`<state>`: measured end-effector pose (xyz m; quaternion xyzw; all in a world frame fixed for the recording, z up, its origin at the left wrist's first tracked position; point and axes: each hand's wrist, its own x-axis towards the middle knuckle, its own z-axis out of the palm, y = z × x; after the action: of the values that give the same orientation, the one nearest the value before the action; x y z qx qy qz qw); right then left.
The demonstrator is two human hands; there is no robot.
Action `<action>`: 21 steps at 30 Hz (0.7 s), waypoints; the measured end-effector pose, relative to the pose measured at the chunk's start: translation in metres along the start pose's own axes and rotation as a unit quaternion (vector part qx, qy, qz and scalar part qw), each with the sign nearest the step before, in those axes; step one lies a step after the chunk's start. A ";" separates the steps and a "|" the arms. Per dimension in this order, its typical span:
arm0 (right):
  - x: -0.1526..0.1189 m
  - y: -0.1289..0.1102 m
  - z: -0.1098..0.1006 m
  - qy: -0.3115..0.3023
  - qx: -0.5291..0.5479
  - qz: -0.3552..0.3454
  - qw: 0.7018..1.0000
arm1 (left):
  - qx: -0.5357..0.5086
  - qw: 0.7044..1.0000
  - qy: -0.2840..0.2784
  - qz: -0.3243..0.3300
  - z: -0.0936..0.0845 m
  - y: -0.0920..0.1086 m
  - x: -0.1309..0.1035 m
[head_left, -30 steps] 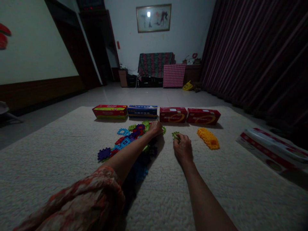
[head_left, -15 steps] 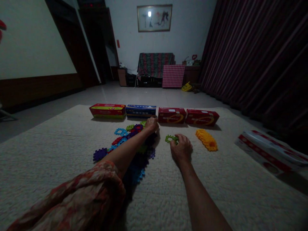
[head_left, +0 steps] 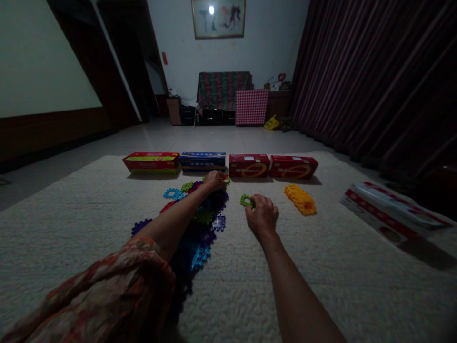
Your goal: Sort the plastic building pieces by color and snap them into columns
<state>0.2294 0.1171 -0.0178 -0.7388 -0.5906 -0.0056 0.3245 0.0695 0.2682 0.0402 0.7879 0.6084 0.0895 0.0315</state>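
My left hand (head_left: 215,180) reaches to the far end of a mixed pile of toothed plastic building pieces. Its fingers are curled closed at a green building piece (head_left: 227,181), and a bit of red shows beside them. Purple, blue, red and green pieces lie in the pile, among them a light blue piece (head_left: 200,257) and a purple piece (head_left: 219,222); my left forearm hides much of it. On the mat, my right hand (head_left: 263,214) pinches the edge of another green building piece (head_left: 246,200). Right of that hand lies a row of yellow-orange pieces (head_left: 300,199), overlapping.
Across the back of the pale quilted mat (head_left: 235,295) stand a red-and-green box (head_left: 153,163), a blue box (head_left: 203,162) and two red boxes (head_left: 249,166). A clear-topped red and white package (head_left: 392,212) sits at the right. Beyond are tiled floor and a purple curtain.
The view has shifted slightly, so everything sits a little further left. A red bit now shows by my left fingers. My right hand stays at its green piece.
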 end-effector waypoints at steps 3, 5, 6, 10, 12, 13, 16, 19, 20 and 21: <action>0.000 0.000 0.001 0.006 0.005 0.001 1.000 | -0.008 0.999 -0.037 0.020 -0.025 -0.009 -0.015; 0.000 0.001 0.002 0.012 0.009 0.002 1.000 | -0.010 0.994 -0.100 0.038 -0.045 -0.019 -0.026; 0.000 0.002 0.003 0.014 0.012 0.001 1.000 | -0.013 0.988 -0.140 0.060 -0.055 -0.023 -0.031; 0.000 0.004 0.005 0.019 0.014 -0.002 1.000 | 0.010 0.974 -0.207 0.096 -0.074 -0.031 -0.036; 0.001 0.005 0.005 0.019 0.011 -0.002 1.000 | 0.035 0.980 -0.174 0.092 -0.070 -0.026 -0.030; 0.001 0.005 0.005 0.021 0.009 0.000 1.000 | 0.044 0.983 -0.153 0.087 -0.065 -0.022 -0.025; 0.002 0.006 0.005 0.025 0.004 0.009 1.000 | 0.055 0.990 -0.107 0.067 -0.044 -0.007 -0.010; 0.002 0.007 0.005 0.023 0.004 0.012 1.000 | 0.071 0.989 -0.116 0.053 -0.028 0.005 0.004; 0.002 0.007 0.005 0.022 0.005 0.012 1.000 | 0.078 0.988 -0.126 0.047 -0.025 0.008 0.007; 0.002 0.007 0.005 0.021 0.006 0.012 1.000 | 0.083 0.987 -0.134 0.043 -0.023 0.010 0.010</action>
<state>0.2340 0.1208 -0.0244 -0.7436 -0.5749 -0.0140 0.3412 0.0778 0.2741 0.0650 0.8181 0.5696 -0.0663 0.0429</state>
